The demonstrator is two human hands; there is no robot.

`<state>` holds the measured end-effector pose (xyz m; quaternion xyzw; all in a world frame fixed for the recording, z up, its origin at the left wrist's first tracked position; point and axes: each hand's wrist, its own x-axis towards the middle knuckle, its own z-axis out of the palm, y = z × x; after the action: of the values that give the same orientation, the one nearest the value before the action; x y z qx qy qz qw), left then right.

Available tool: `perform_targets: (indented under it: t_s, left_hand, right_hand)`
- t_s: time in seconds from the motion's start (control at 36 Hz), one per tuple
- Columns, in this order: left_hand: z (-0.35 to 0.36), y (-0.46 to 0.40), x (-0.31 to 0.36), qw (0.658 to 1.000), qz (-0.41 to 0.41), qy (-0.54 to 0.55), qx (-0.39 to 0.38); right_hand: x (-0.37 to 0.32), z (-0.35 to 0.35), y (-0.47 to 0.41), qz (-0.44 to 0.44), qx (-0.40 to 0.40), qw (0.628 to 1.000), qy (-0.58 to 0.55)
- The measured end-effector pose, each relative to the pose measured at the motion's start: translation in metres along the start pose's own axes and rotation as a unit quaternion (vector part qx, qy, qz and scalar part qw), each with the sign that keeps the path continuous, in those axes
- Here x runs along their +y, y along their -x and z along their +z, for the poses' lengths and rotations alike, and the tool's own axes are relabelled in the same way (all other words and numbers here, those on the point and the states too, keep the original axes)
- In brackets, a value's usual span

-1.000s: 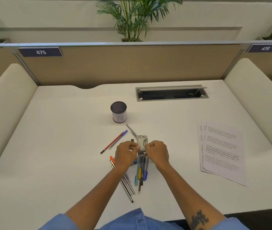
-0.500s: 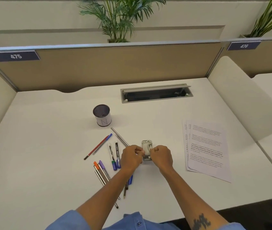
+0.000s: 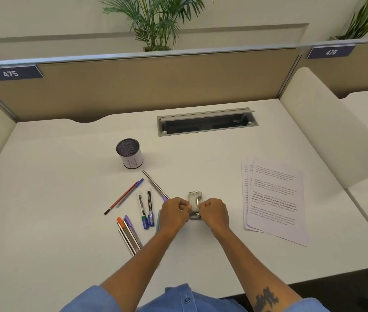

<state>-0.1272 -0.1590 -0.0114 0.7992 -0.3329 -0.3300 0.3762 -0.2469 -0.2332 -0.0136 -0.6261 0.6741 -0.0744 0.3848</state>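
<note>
A small grey metal punch-like device (image 3: pixel 194 200) lies on the white desk (image 3: pixel 66 221) in front of me. My left hand (image 3: pixel 174 213) grips its left side with curled fingers. My right hand (image 3: pixel 212 213) grips its right side the same way. The lower part of the device is hidden behind my knuckles. To the left of my hands several pens and markers (image 3: pixel 146 209) lie scattered. A round mesh pen cup (image 3: pixel 129 154) with a white label stands upright beyond them.
A fanned stack of printed sheets (image 3: pixel 275 199) lies to the right. An open cable tray (image 3: pixel 206 121) is set in the desk at the back. A tan partition (image 3: pixel 144 82) closes the far side, and cream side panels (image 3: pixel 327 131) flank the desk.
Both hands have moved the device to the right, off the pile of pens, and hold it on bare desk. The view has shifted, with the pens now left of my hands.
</note>
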Motion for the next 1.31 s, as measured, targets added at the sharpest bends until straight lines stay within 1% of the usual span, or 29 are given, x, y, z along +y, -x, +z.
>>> perform_targets:
  t_s: [0.28,0.5,0.64,0.69,0.75,0.86,0.94,0.97,1.0,1.11,1.19,1.31]
  left_hand:
    - [0.003,0.006,0.007,1.000,-0.017,0.004,0.001]
    - [0.005,0.006,0.007,1.000,-0.022,-0.012,0.002]
    - [0.001,0.005,0.006,0.998,-0.031,-0.044,0.022]
    - [-0.004,0.005,0.004,0.998,-0.015,-0.048,0.041]
    - [-0.011,0.006,-0.001,0.995,0.017,-0.057,0.075]
    - [-0.038,0.010,-0.021,0.984,0.074,-0.078,0.144]
    - [-0.068,0.012,-0.046,0.968,0.137,-0.105,0.182]
    - [-0.077,0.011,-0.056,0.963,0.151,-0.127,0.184]
    - [-0.085,0.011,-0.066,0.961,0.147,-0.149,0.179]
    - [-0.110,0.008,-0.102,0.961,0.074,-0.229,0.140]
    - [-0.116,0.009,-0.121,0.948,0.074,-0.291,0.102]
    - [-0.114,0.009,-0.136,0.930,0.103,-0.346,0.067]
  right_hand:
    - [0.006,-0.001,-0.002,0.006,-0.016,1.000,-0.010]
    - [0.012,-0.007,-0.005,0.013,-0.023,0.999,-0.041]
    - [0.012,-0.014,-0.005,-0.023,-0.009,0.998,-0.049]
    - [0.010,-0.013,-0.002,-0.048,0.004,0.997,-0.056]
    - [0.009,-0.011,0.002,-0.091,0.016,0.994,-0.066]
    - [0.001,0.004,0.013,-0.218,0.014,0.973,-0.072]
    - [-0.010,0.023,0.023,-0.324,-0.006,0.945,-0.050]
    - [-0.014,0.030,0.027,-0.353,-0.020,0.934,-0.046]
    - [-0.018,0.037,0.030,-0.376,-0.037,0.925,-0.042]
    - [-0.028,0.068,0.038,-0.418,-0.083,0.904,0.015]
    - [-0.029,0.090,0.039,-0.438,-0.082,0.892,0.075]
    - [-0.028,0.109,0.030,-0.453,-0.054,0.881,0.125]
